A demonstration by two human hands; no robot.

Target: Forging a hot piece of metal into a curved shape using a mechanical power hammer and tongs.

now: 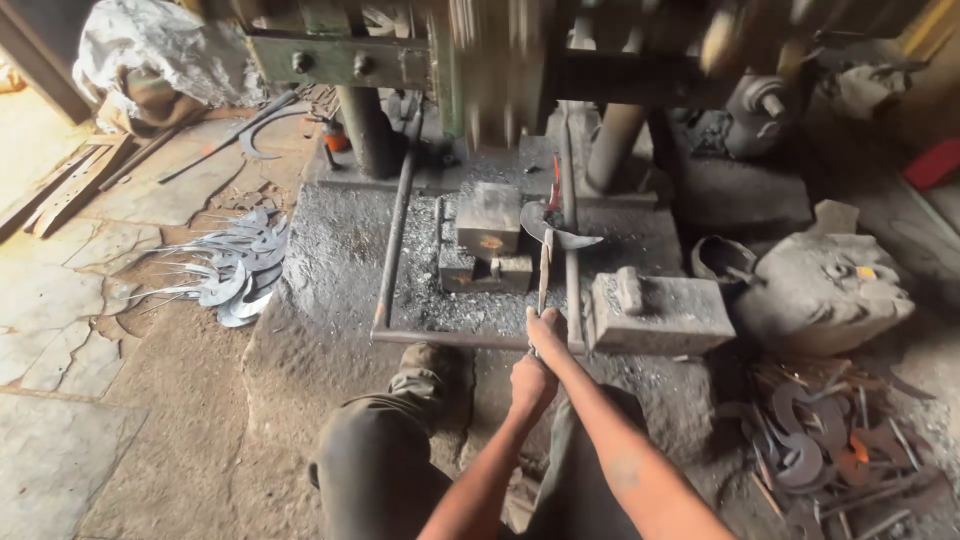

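Both my hands grip the near end of a pair of long tongs (545, 268). My left hand (532, 383) sits lower on the handles, and my right hand (548, 327) is just above it. The tongs reach forward and hold a curved sickle blade (556, 232), whose tip glows red. The blade lies beside a square steel anvil block (489, 222) under a blurred power hammer ram (492, 80).
A pile of finished curved blades (237, 272) lies on the stone floor at left. More blades and scrap (822, 448) lie at lower right beside a lumpy sack (824, 290). A steel block (658, 312) and a rod frame (396, 235) surround the anvil. My knee (378, 452) is at the bottom.
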